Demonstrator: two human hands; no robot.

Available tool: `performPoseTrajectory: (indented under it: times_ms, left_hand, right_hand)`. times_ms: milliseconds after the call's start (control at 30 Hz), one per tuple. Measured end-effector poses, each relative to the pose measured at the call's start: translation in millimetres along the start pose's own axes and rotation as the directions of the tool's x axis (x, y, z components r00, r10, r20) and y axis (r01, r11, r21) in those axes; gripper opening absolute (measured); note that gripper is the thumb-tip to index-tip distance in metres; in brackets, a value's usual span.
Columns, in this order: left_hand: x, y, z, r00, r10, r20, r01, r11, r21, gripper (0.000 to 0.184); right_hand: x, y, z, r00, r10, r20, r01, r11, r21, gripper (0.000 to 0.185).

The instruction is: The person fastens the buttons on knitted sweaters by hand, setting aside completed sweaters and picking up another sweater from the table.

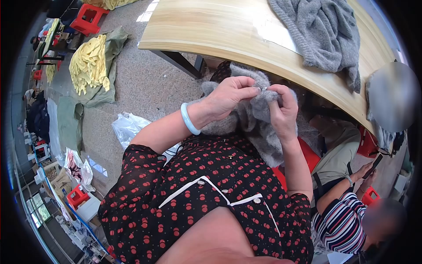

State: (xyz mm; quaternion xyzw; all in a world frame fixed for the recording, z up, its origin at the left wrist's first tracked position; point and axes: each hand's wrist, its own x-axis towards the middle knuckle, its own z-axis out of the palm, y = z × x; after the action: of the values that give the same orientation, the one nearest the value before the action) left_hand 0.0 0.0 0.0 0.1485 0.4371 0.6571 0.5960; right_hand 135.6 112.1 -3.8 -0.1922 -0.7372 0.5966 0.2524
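Note:
A fuzzy grey knitted garment (pixel 263 116) lies bunched on my lap, just below the table edge. My left hand (pixel 233 94), with a pale blue bangle at the wrist, pinches the knit between thumb and fingers. Close beside it, my right hand (pixel 283 110) is closed on the same garment, its thumb and forefinger pressed together. Between the fingertips of both hands shows a tiny shiny spot, too small to name. Part of the garment is hidden behind my hands and under the table.
A wooden-topped table (pixel 211 31) stands ahead, bearing another grey knit garment (pixel 327 39). At right, a person in a striped top (pixel 340 222) holds a dark flat object (pixel 372 166). Left on the floor are yellow garments (pixel 90 64), a plastic bag (pixel 129 127) and a red stool (pixel 89 19).

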Motion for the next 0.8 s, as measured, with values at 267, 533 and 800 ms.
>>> performPoseTrajectory:
  times_ms: [267, 533, 800]
  left_hand:
    - [5, 3, -8, 0.988, 0.155, -0.024, -0.126, 0.875, 0.468, 0.012]
    - [-6, 12, -22, 0.810, 0.502, 0.304, -0.456, 0.214, 0.864, 0.019]
    - [-18, -2, -41, 0.918, 0.383, 0.107, -0.276, 0.420, 0.864, 0.017]
  right_hand:
    - [7, -6, 0, 0.964, -0.263, 0.044, 0.264, 0.915, -0.306, 0.019]
    - [10, 13, 17, 0.959, -0.281, 0.046, 0.284, 0.935, -0.214, 0.017]
    - [11, 28, 39, 0.965, -0.244, 0.094, 0.257, 0.950, -0.177, 0.020]
